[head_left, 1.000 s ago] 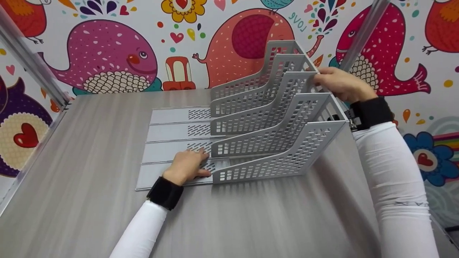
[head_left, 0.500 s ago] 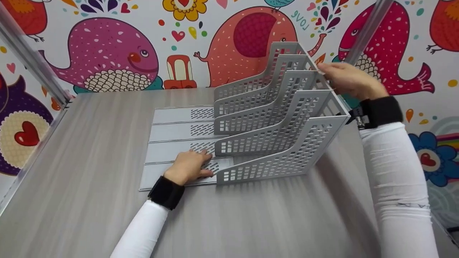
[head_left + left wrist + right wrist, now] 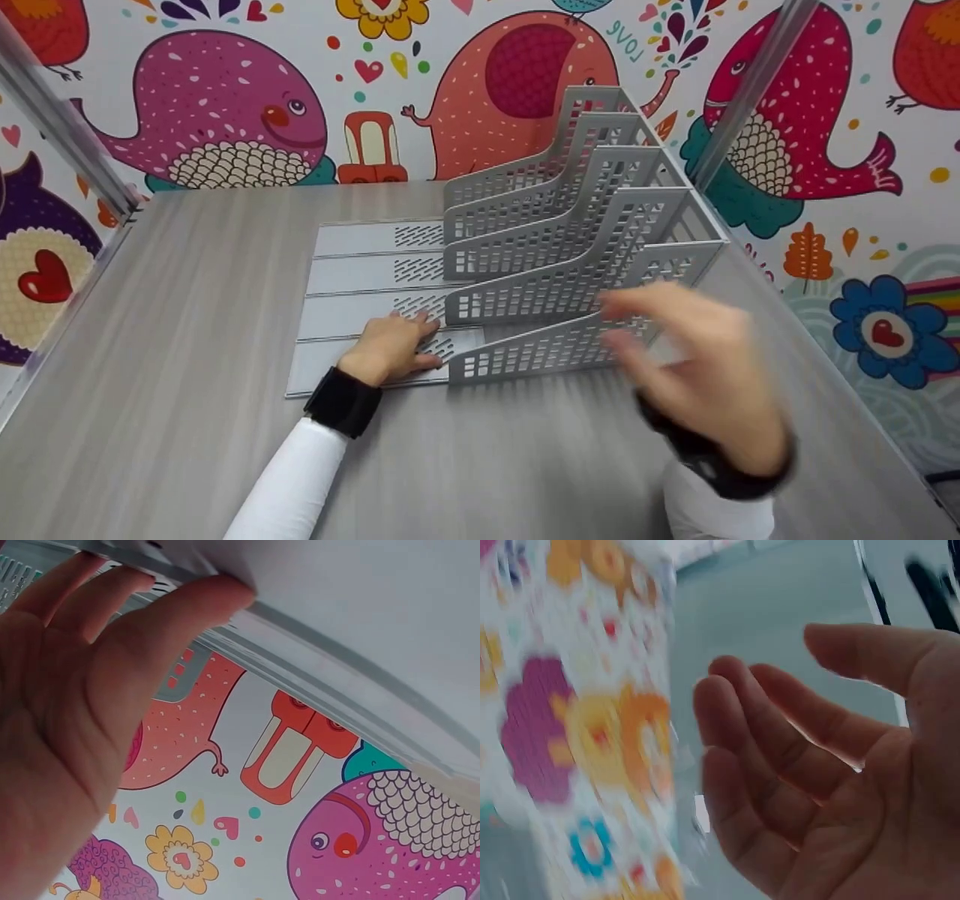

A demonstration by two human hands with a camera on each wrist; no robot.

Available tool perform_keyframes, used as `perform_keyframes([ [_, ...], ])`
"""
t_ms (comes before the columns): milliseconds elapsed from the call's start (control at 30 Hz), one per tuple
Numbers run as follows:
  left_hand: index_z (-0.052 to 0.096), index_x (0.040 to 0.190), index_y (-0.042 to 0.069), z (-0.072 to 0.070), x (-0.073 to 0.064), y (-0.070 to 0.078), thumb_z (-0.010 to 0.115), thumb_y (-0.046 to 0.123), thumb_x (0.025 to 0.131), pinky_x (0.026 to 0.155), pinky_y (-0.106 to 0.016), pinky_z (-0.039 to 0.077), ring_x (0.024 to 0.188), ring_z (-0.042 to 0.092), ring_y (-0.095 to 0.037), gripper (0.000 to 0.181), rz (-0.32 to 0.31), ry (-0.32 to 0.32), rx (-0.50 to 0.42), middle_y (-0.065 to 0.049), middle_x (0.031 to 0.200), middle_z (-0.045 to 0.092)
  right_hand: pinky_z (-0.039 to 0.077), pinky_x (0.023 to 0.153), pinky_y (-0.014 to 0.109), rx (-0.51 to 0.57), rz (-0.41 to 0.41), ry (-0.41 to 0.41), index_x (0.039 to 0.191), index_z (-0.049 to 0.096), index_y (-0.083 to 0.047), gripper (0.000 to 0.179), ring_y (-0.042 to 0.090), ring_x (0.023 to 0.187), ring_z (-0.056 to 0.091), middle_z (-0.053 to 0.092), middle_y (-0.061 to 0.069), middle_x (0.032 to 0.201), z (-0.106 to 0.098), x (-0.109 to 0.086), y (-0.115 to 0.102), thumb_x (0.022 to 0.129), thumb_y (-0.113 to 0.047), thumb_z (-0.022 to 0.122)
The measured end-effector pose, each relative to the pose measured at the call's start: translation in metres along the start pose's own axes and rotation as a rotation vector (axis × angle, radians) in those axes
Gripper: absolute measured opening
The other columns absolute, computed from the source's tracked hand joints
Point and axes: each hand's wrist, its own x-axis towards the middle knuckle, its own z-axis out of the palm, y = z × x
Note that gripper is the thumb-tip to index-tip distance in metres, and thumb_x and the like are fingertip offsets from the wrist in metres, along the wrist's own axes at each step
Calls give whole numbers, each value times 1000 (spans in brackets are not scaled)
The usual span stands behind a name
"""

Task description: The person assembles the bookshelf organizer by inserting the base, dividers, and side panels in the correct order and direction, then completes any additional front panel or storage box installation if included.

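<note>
On wood-grain counter [image 3: 187, 337], grey four-slot file rack [image 3: 517, 296], lattice-sided, pale slotted panels [image 3: 349, 277], left fingers [image 3: 426, 328] apart on panels, right fingers [image 3: 784, 746] loosely apart, cartoon-animal wall [image 3: 232, 105] behind.

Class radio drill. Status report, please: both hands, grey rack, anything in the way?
Left hand rests on pale base. Right hand empty, fingers loosely bent. Grey rack upright on table. Right hand partly hides near panel, head view.

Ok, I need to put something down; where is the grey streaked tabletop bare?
The tabletop is bare left of the flat, light-grey slotted panel, and in front between the white-sleeved forearms. Crowded: the middle, where the left hand touches that panel beside the grey, perforated plastic rack, and the rack's near right, by the right hand.
</note>
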Motion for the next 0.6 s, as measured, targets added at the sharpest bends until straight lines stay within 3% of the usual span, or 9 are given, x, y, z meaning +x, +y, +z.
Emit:
perform_keyframes([
  [133, 53, 146, 16, -1, -1, -2, 67, 51, 91, 95, -63, 51, 132, 49, -54, 67, -8, 12, -7, -16, 154, 47, 58, 82, 31, -112, -140, -341, 107, 74, -10, 23, 16, 89, 71, 75, 2, 97, 69, 13, 4, 86, -20, 77],
  [233, 53, 146, 18, -1, -2, -3, 68, 52, 89, 95, -63, 51, 132, 49, -53, 68, -24, 7, -4, -15, 154, 47, 59, 73, 34, -191, -137, -588, 112, 73, -12, 29, 18, 85, 71, 75, 2, 99, 113, 16, 18, 86, -26, 78],
  [333, 52, 147, 19, 0, -1, -2, 70, 55, 86, 94, -62, 51, 132, 50, -50, 72, -36, 2, -2, -14, 155, 46, 58, 65, 38, -245, -91, -789, 110, 73, -12, 31, 22, 80, 71, 75, 4, 96, 138, 11, 30, 83, -27, 80],
  [433, 51, 148, 21, -1, 0, 1, 71, 56, 84, 94, -62, 51, 133, 50, -50, 76, -45, -13, -6, -14, 156, 45, 55, 59, 41, -267, -46, -876, 99, 74, -11, 18, 25, 74, 70, 75, 6, 87, 146, 8, 36, 83, -17, 79],
  [600, 49, 149, 20, -2, -2, 3, 72, 56, 84, 94, -61, 52, 133, 50, -49, 78, -50, -25, -8, -15, 157, 43, 55, 57, 40, -269, -49, -889, 86, 71, -10, 7, 27, 70, 70, 73, 7, 78, 143, 8, 41, 84, -4, 72],
])
